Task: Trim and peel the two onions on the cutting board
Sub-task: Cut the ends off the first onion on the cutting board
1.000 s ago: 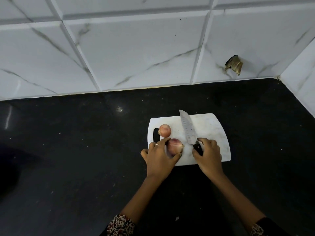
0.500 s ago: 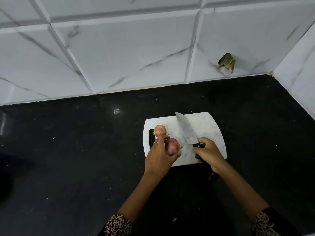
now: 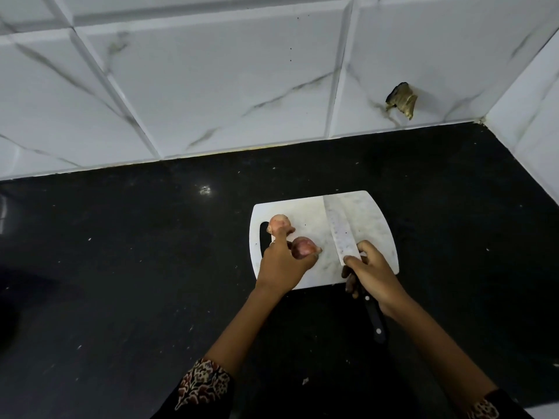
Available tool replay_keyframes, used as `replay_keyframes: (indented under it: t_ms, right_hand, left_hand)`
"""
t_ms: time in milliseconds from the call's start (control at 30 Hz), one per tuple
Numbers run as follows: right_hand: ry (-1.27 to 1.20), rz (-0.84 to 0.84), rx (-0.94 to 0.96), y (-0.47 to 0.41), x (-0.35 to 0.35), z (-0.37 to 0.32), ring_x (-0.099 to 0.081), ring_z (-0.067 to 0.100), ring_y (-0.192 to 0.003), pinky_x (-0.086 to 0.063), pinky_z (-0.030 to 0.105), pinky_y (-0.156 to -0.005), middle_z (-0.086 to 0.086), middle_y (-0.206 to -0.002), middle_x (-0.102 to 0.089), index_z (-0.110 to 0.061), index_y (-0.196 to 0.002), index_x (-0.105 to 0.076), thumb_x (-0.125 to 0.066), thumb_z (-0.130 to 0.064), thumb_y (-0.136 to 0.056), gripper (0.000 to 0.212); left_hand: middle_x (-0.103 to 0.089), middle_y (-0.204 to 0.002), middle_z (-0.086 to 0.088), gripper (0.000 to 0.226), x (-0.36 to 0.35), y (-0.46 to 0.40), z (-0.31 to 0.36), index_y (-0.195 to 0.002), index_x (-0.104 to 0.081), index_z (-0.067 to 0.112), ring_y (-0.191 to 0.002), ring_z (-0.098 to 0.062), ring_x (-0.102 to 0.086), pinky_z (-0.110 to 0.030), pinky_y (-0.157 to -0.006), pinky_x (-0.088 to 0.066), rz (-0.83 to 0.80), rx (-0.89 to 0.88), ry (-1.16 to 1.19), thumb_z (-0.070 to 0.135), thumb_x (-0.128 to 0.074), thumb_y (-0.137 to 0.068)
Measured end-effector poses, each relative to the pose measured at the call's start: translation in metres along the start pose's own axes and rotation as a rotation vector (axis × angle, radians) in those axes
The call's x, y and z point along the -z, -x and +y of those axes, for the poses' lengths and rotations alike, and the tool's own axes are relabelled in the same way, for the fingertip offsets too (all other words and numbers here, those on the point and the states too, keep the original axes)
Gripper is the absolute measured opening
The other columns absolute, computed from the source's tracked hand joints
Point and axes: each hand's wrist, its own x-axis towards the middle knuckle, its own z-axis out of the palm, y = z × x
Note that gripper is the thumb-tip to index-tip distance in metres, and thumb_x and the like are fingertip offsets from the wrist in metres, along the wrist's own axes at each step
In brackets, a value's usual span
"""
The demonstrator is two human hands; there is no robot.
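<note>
Countertop [image 3: 121, 267]: black, speckled with pale crumbs; it carries the cutting board, which is the landmark for the lines below.
Cutting board [image 3: 302, 207]: white, with a dark handle slot at its left end; its near edge lies under both hands.
Small onion [image 3: 279, 223]: pale and unpeeled, on the board's left part just right of the slot. A left fingertip reaches up to it; whether it touches I cannot tell.
Left hand [image 3: 284, 264]: over the board's near-left corner, fingers and thumb curled round the red onion, gripping it.
Red onion [image 3: 304, 247]: skin on, nearer than the small onion and close beside it, in the left hand. Whether it rests on the board or is raised slightly off it I cannot tell.
Knife [image 3: 340, 228]: broad blade runs from the board's far edge towards its near-right part, apart from both onions; the black handle juts past the board's near edge.
Right hand [image 3: 375, 270]: at the board's near-right edge, fingers wrapped round the knife where blade meets handle, clamped on it.
Step in hand: by my reading, setting up the first trim; neither onion looks cut or peeled.
Next move: likely steady the red onion flat on the board, fingertips tucked back, then bring the blade left to slice off one end.
</note>
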Motion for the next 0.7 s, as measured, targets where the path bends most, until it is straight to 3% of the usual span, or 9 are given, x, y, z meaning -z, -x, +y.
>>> replay_keyframes:
  t_ms: [133,200,267,333,467,533,633,700]
  right_hand:
    - [0.197,-0.037,0.119,0.012,-0.002,0.000,-0.052,0.012,-0.047,-0.041,0.023,-0.041,0.009,-0.081,-0.059,-0.023,-0.118,-0.033,-0.040,-0.012,-0.097,0.025]
    - [0.291,-0.038,0.217,0.019,-0.004,0.001,-0.056,0.006,-0.050,-0.046,0.021,-0.048,0.002,-0.096,-0.059,-0.033,-0.136,-0.024,-0.038,-0.013,-0.099,0.044]
    - [0.350,-0.019,0.268,0.026,-0.006,0.002,-0.064,0.008,-0.073,-0.053,0.027,-0.066,0.000,-0.114,-0.057,-0.034,-0.148,-0.012,-0.038,-0.013,-0.100,0.058]
    - [0.409,-0.007,0.279,0.030,-0.008,0.003,-0.064,0.021,-0.096,-0.050,0.034,-0.084,0.013,-0.118,-0.061,-0.032,-0.150,-0.006,-0.038,-0.015,-0.101,0.061]
    - [0.468,-0.016,0.247,0.032,-0.011,0.005,-0.060,0.026,-0.107,-0.048,0.037,-0.090,0.018,-0.122,-0.059,-0.033,-0.150,-0.002,-0.035,-0.021,-0.102,0.059]
    - [0.478,-0.010,0.251,0.031,-0.012,0.006,-0.063,0.025,-0.101,-0.049,0.039,-0.088,0.017,-0.116,-0.062,-0.033,-0.151,-0.001,-0.035,-0.021,-0.102,0.060]
    - [0.513,-0.026,0.246,0.030,-0.011,0.008,-0.064,0.018,-0.074,-0.053,0.036,-0.071,0.009,-0.082,-0.064,-0.034,-0.151,0.002,-0.034,-0.021,-0.102,0.062]
    - [0.538,-0.031,0.233,0.030,-0.010,0.008,-0.062,0.018,-0.069,-0.052,0.035,-0.067,0.008,-0.075,-0.060,-0.035,-0.150,0.004,-0.033,-0.022,-0.102,0.062]
  left_hand:
    - [-0.056,-0.107,0.005,0.054,-0.008,-0.004,0.004,-0.128,-0.050,0.014,-0.093,-0.007,-0.052,-0.019,-0.080,-0.038,0.053,0.012,0.097,0.026,-0.074,-0.082]
    - [-0.057,-0.106,0.005,0.050,-0.011,-0.006,0.005,-0.126,-0.052,0.012,-0.092,-0.007,-0.052,-0.019,-0.081,-0.039,0.059,0.017,0.096,0.024,-0.074,-0.082]
    - [-0.055,-0.103,0.007,0.048,-0.011,-0.008,0.005,-0.124,-0.053,0.012,-0.091,-0.006,-0.052,-0.018,-0.080,-0.039,0.056,0.019,0.082,0.024,-0.074,-0.082]
    - [-0.056,-0.101,0.008,0.046,-0.012,-0.011,0.005,-0.122,-0.056,0.012,-0.089,-0.005,-0.053,-0.014,-0.078,-0.039,0.065,0.006,0.069,0.023,-0.075,-0.081]
    - [-0.060,-0.097,0.008,0.044,-0.015,-0.011,0.006,-0.117,-0.059,0.012,-0.089,-0.007,-0.059,-0.012,-0.075,-0.043,0.103,-0.031,0.061,0.020,-0.077,-0.078]
    - [-0.060,-0.099,0.006,0.045,-0.016,-0.011,0.007,-0.117,-0.059,0.011,-0.089,-0.007,-0.058,-0.016,-0.078,-0.045,0.112,-0.036,0.062,0.019,-0.078,-0.077]
    - [-0.059,-0.099,0.006,0.046,-0.016,-0.013,0.008,-0.118,-0.059,0.011,-0.086,-0.004,-0.055,-0.008,-0.071,-0.041,0.110,-0.039,0.055,0.018,-0.078,-0.077]
    - [-0.059,-0.100,0.006,0.047,-0.016,-0.013,0.007,-0.118,-0.059,0.011,-0.087,-0.005,-0.055,-0.005,-0.069,-0.039,0.107,-0.034,0.058,0.018,-0.078,-0.077]
